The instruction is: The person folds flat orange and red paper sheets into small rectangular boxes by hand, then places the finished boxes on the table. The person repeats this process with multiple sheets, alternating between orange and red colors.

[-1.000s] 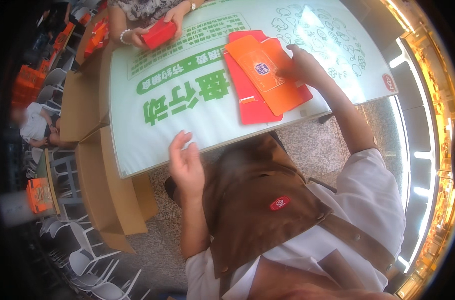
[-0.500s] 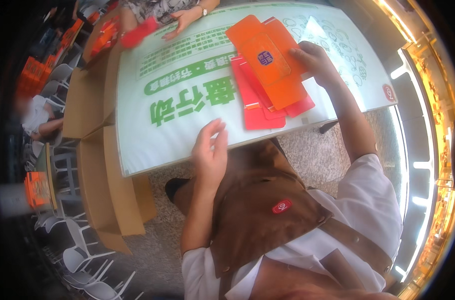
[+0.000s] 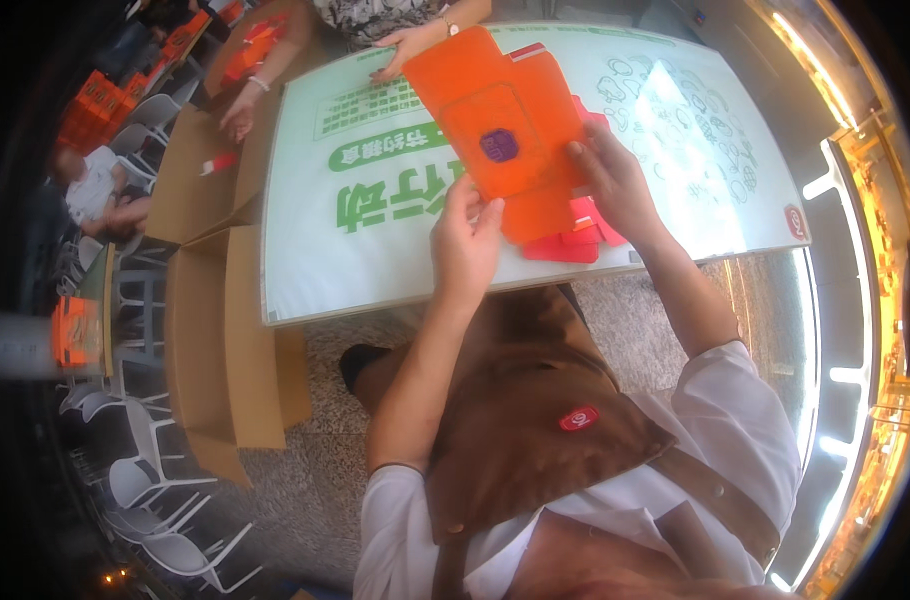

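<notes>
Both my hands have hold of a flat orange folded carton [image 3: 480,105] with a purple emblem, raised above the table. At its lower left edge my left hand [image 3: 467,245] pinches it between thumb and fingers. On the other side my right hand [image 3: 620,185] grips its right edge, thumb on top. A second orange piece [image 3: 540,80] shows behind it, with a pale strip at its far edge. Flat red cartons [image 3: 565,248] lie on the table beneath, mostly hidden by the orange one.
The white table [image 3: 315,285] carries green print. An open cardboard box [image 3: 200,340] stands by its left edge. Across the table another person's hand [image 3: 240,112] hangs over a box; a small red piece [image 3: 218,163] is below it. White chairs [image 3: 140,480] stand at the left.
My left hand has come up from the table's near edge onto the orange carton, which has shifted left and tilted. The other person's red piece has left their hand, above the box.
</notes>
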Motion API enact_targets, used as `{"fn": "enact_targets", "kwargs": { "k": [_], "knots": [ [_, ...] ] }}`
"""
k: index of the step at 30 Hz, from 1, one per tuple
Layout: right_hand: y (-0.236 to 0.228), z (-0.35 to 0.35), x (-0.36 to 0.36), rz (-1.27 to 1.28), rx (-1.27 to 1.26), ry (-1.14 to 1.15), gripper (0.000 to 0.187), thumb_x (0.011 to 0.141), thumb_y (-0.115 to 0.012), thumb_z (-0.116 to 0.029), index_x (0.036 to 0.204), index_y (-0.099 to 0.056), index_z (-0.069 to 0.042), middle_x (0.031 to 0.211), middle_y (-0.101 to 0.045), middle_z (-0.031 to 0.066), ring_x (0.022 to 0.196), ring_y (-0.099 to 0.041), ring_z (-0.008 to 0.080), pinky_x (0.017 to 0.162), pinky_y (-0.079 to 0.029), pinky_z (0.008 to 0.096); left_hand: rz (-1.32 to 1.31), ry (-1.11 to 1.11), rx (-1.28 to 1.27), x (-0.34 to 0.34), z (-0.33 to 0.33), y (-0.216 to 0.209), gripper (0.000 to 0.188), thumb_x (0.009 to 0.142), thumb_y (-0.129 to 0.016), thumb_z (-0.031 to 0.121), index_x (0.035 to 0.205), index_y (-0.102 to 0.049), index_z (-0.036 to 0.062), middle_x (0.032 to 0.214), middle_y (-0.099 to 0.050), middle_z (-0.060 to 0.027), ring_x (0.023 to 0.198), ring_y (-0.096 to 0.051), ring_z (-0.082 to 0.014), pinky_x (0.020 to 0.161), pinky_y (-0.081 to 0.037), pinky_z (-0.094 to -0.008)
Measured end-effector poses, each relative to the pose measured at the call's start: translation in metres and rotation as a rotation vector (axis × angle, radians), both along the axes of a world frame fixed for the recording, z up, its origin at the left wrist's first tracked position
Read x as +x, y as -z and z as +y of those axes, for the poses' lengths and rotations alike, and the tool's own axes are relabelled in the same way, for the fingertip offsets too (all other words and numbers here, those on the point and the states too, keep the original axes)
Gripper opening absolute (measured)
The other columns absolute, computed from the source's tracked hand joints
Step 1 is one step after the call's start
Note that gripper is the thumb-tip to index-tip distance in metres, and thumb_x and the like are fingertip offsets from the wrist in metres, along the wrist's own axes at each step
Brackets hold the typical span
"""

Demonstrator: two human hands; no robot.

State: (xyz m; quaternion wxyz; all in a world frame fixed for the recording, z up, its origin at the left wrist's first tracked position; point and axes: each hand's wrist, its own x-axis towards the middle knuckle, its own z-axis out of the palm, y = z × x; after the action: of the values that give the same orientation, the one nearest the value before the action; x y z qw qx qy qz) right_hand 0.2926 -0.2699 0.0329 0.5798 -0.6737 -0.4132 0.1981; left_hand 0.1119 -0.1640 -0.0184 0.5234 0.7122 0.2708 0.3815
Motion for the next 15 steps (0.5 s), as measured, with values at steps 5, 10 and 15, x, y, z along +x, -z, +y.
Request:
{"fn": "enact_targets", "kwargs": {
  "k": [5, 10, 15],
  "knots": [
    [-0.005, 0.015, -0.011, 0.090, 0.045, -0.095, 0.034, 0.105, -0.052, -0.022, 0.130, -0.056, 0.001, 0.110, -0.068, 0.0108, 0.099, -0.068, 0.0172, 0.075, -0.061, 0.0300, -0.040, -0.047, 0.037, -0.012, 0.018, -0.016, 0.055, 0.095, -0.061, 0.002, 0.146, -0.040, -0.0014, 0.125, -0.064, -0.0198, 0.115, -0.064, -0.0270, 0.093, -0.052, -0.0359],
    [0.000, 0.024, -0.020, 0.032, -0.031, -0.064, 0.042, 0.104, -0.054, -0.022, 0.138, -0.048, 0.000, 0.113, -0.067, 0.0150, 0.103, -0.068, 0.0222, 0.078, -0.058, 0.0321, 0.014, -0.043, 0.005, -0.017, 0.019, -0.019, 0.059, 0.095, -0.059, 0.002, 0.150, -0.037, 0.0016, 0.129, -0.062, -0.0206, 0.120, -0.062, -0.0279, 0.096, -0.050, -0.0366],
    [0.021, 0.032, -0.019, -0.206, 0.012, 0.047, 0.058, 0.100, -0.060, -0.022, 0.149, -0.035, -0.001, 0.122, -0.064, 0.0232, 0.111, -0.065, 0.0339, 0.091, -0.052, 0.0399, 0.010, 0.004, -0.004, -0.007, 0.016, -0.021, 0.062, 0.094, -0.059, 0.001, 0.151, -0.033, 0.0019, 0.133, -0.060, -0.0211, 0.124, -0.060, -0.0281, 0.098, -0.049, -0.0365]
  ]
}}
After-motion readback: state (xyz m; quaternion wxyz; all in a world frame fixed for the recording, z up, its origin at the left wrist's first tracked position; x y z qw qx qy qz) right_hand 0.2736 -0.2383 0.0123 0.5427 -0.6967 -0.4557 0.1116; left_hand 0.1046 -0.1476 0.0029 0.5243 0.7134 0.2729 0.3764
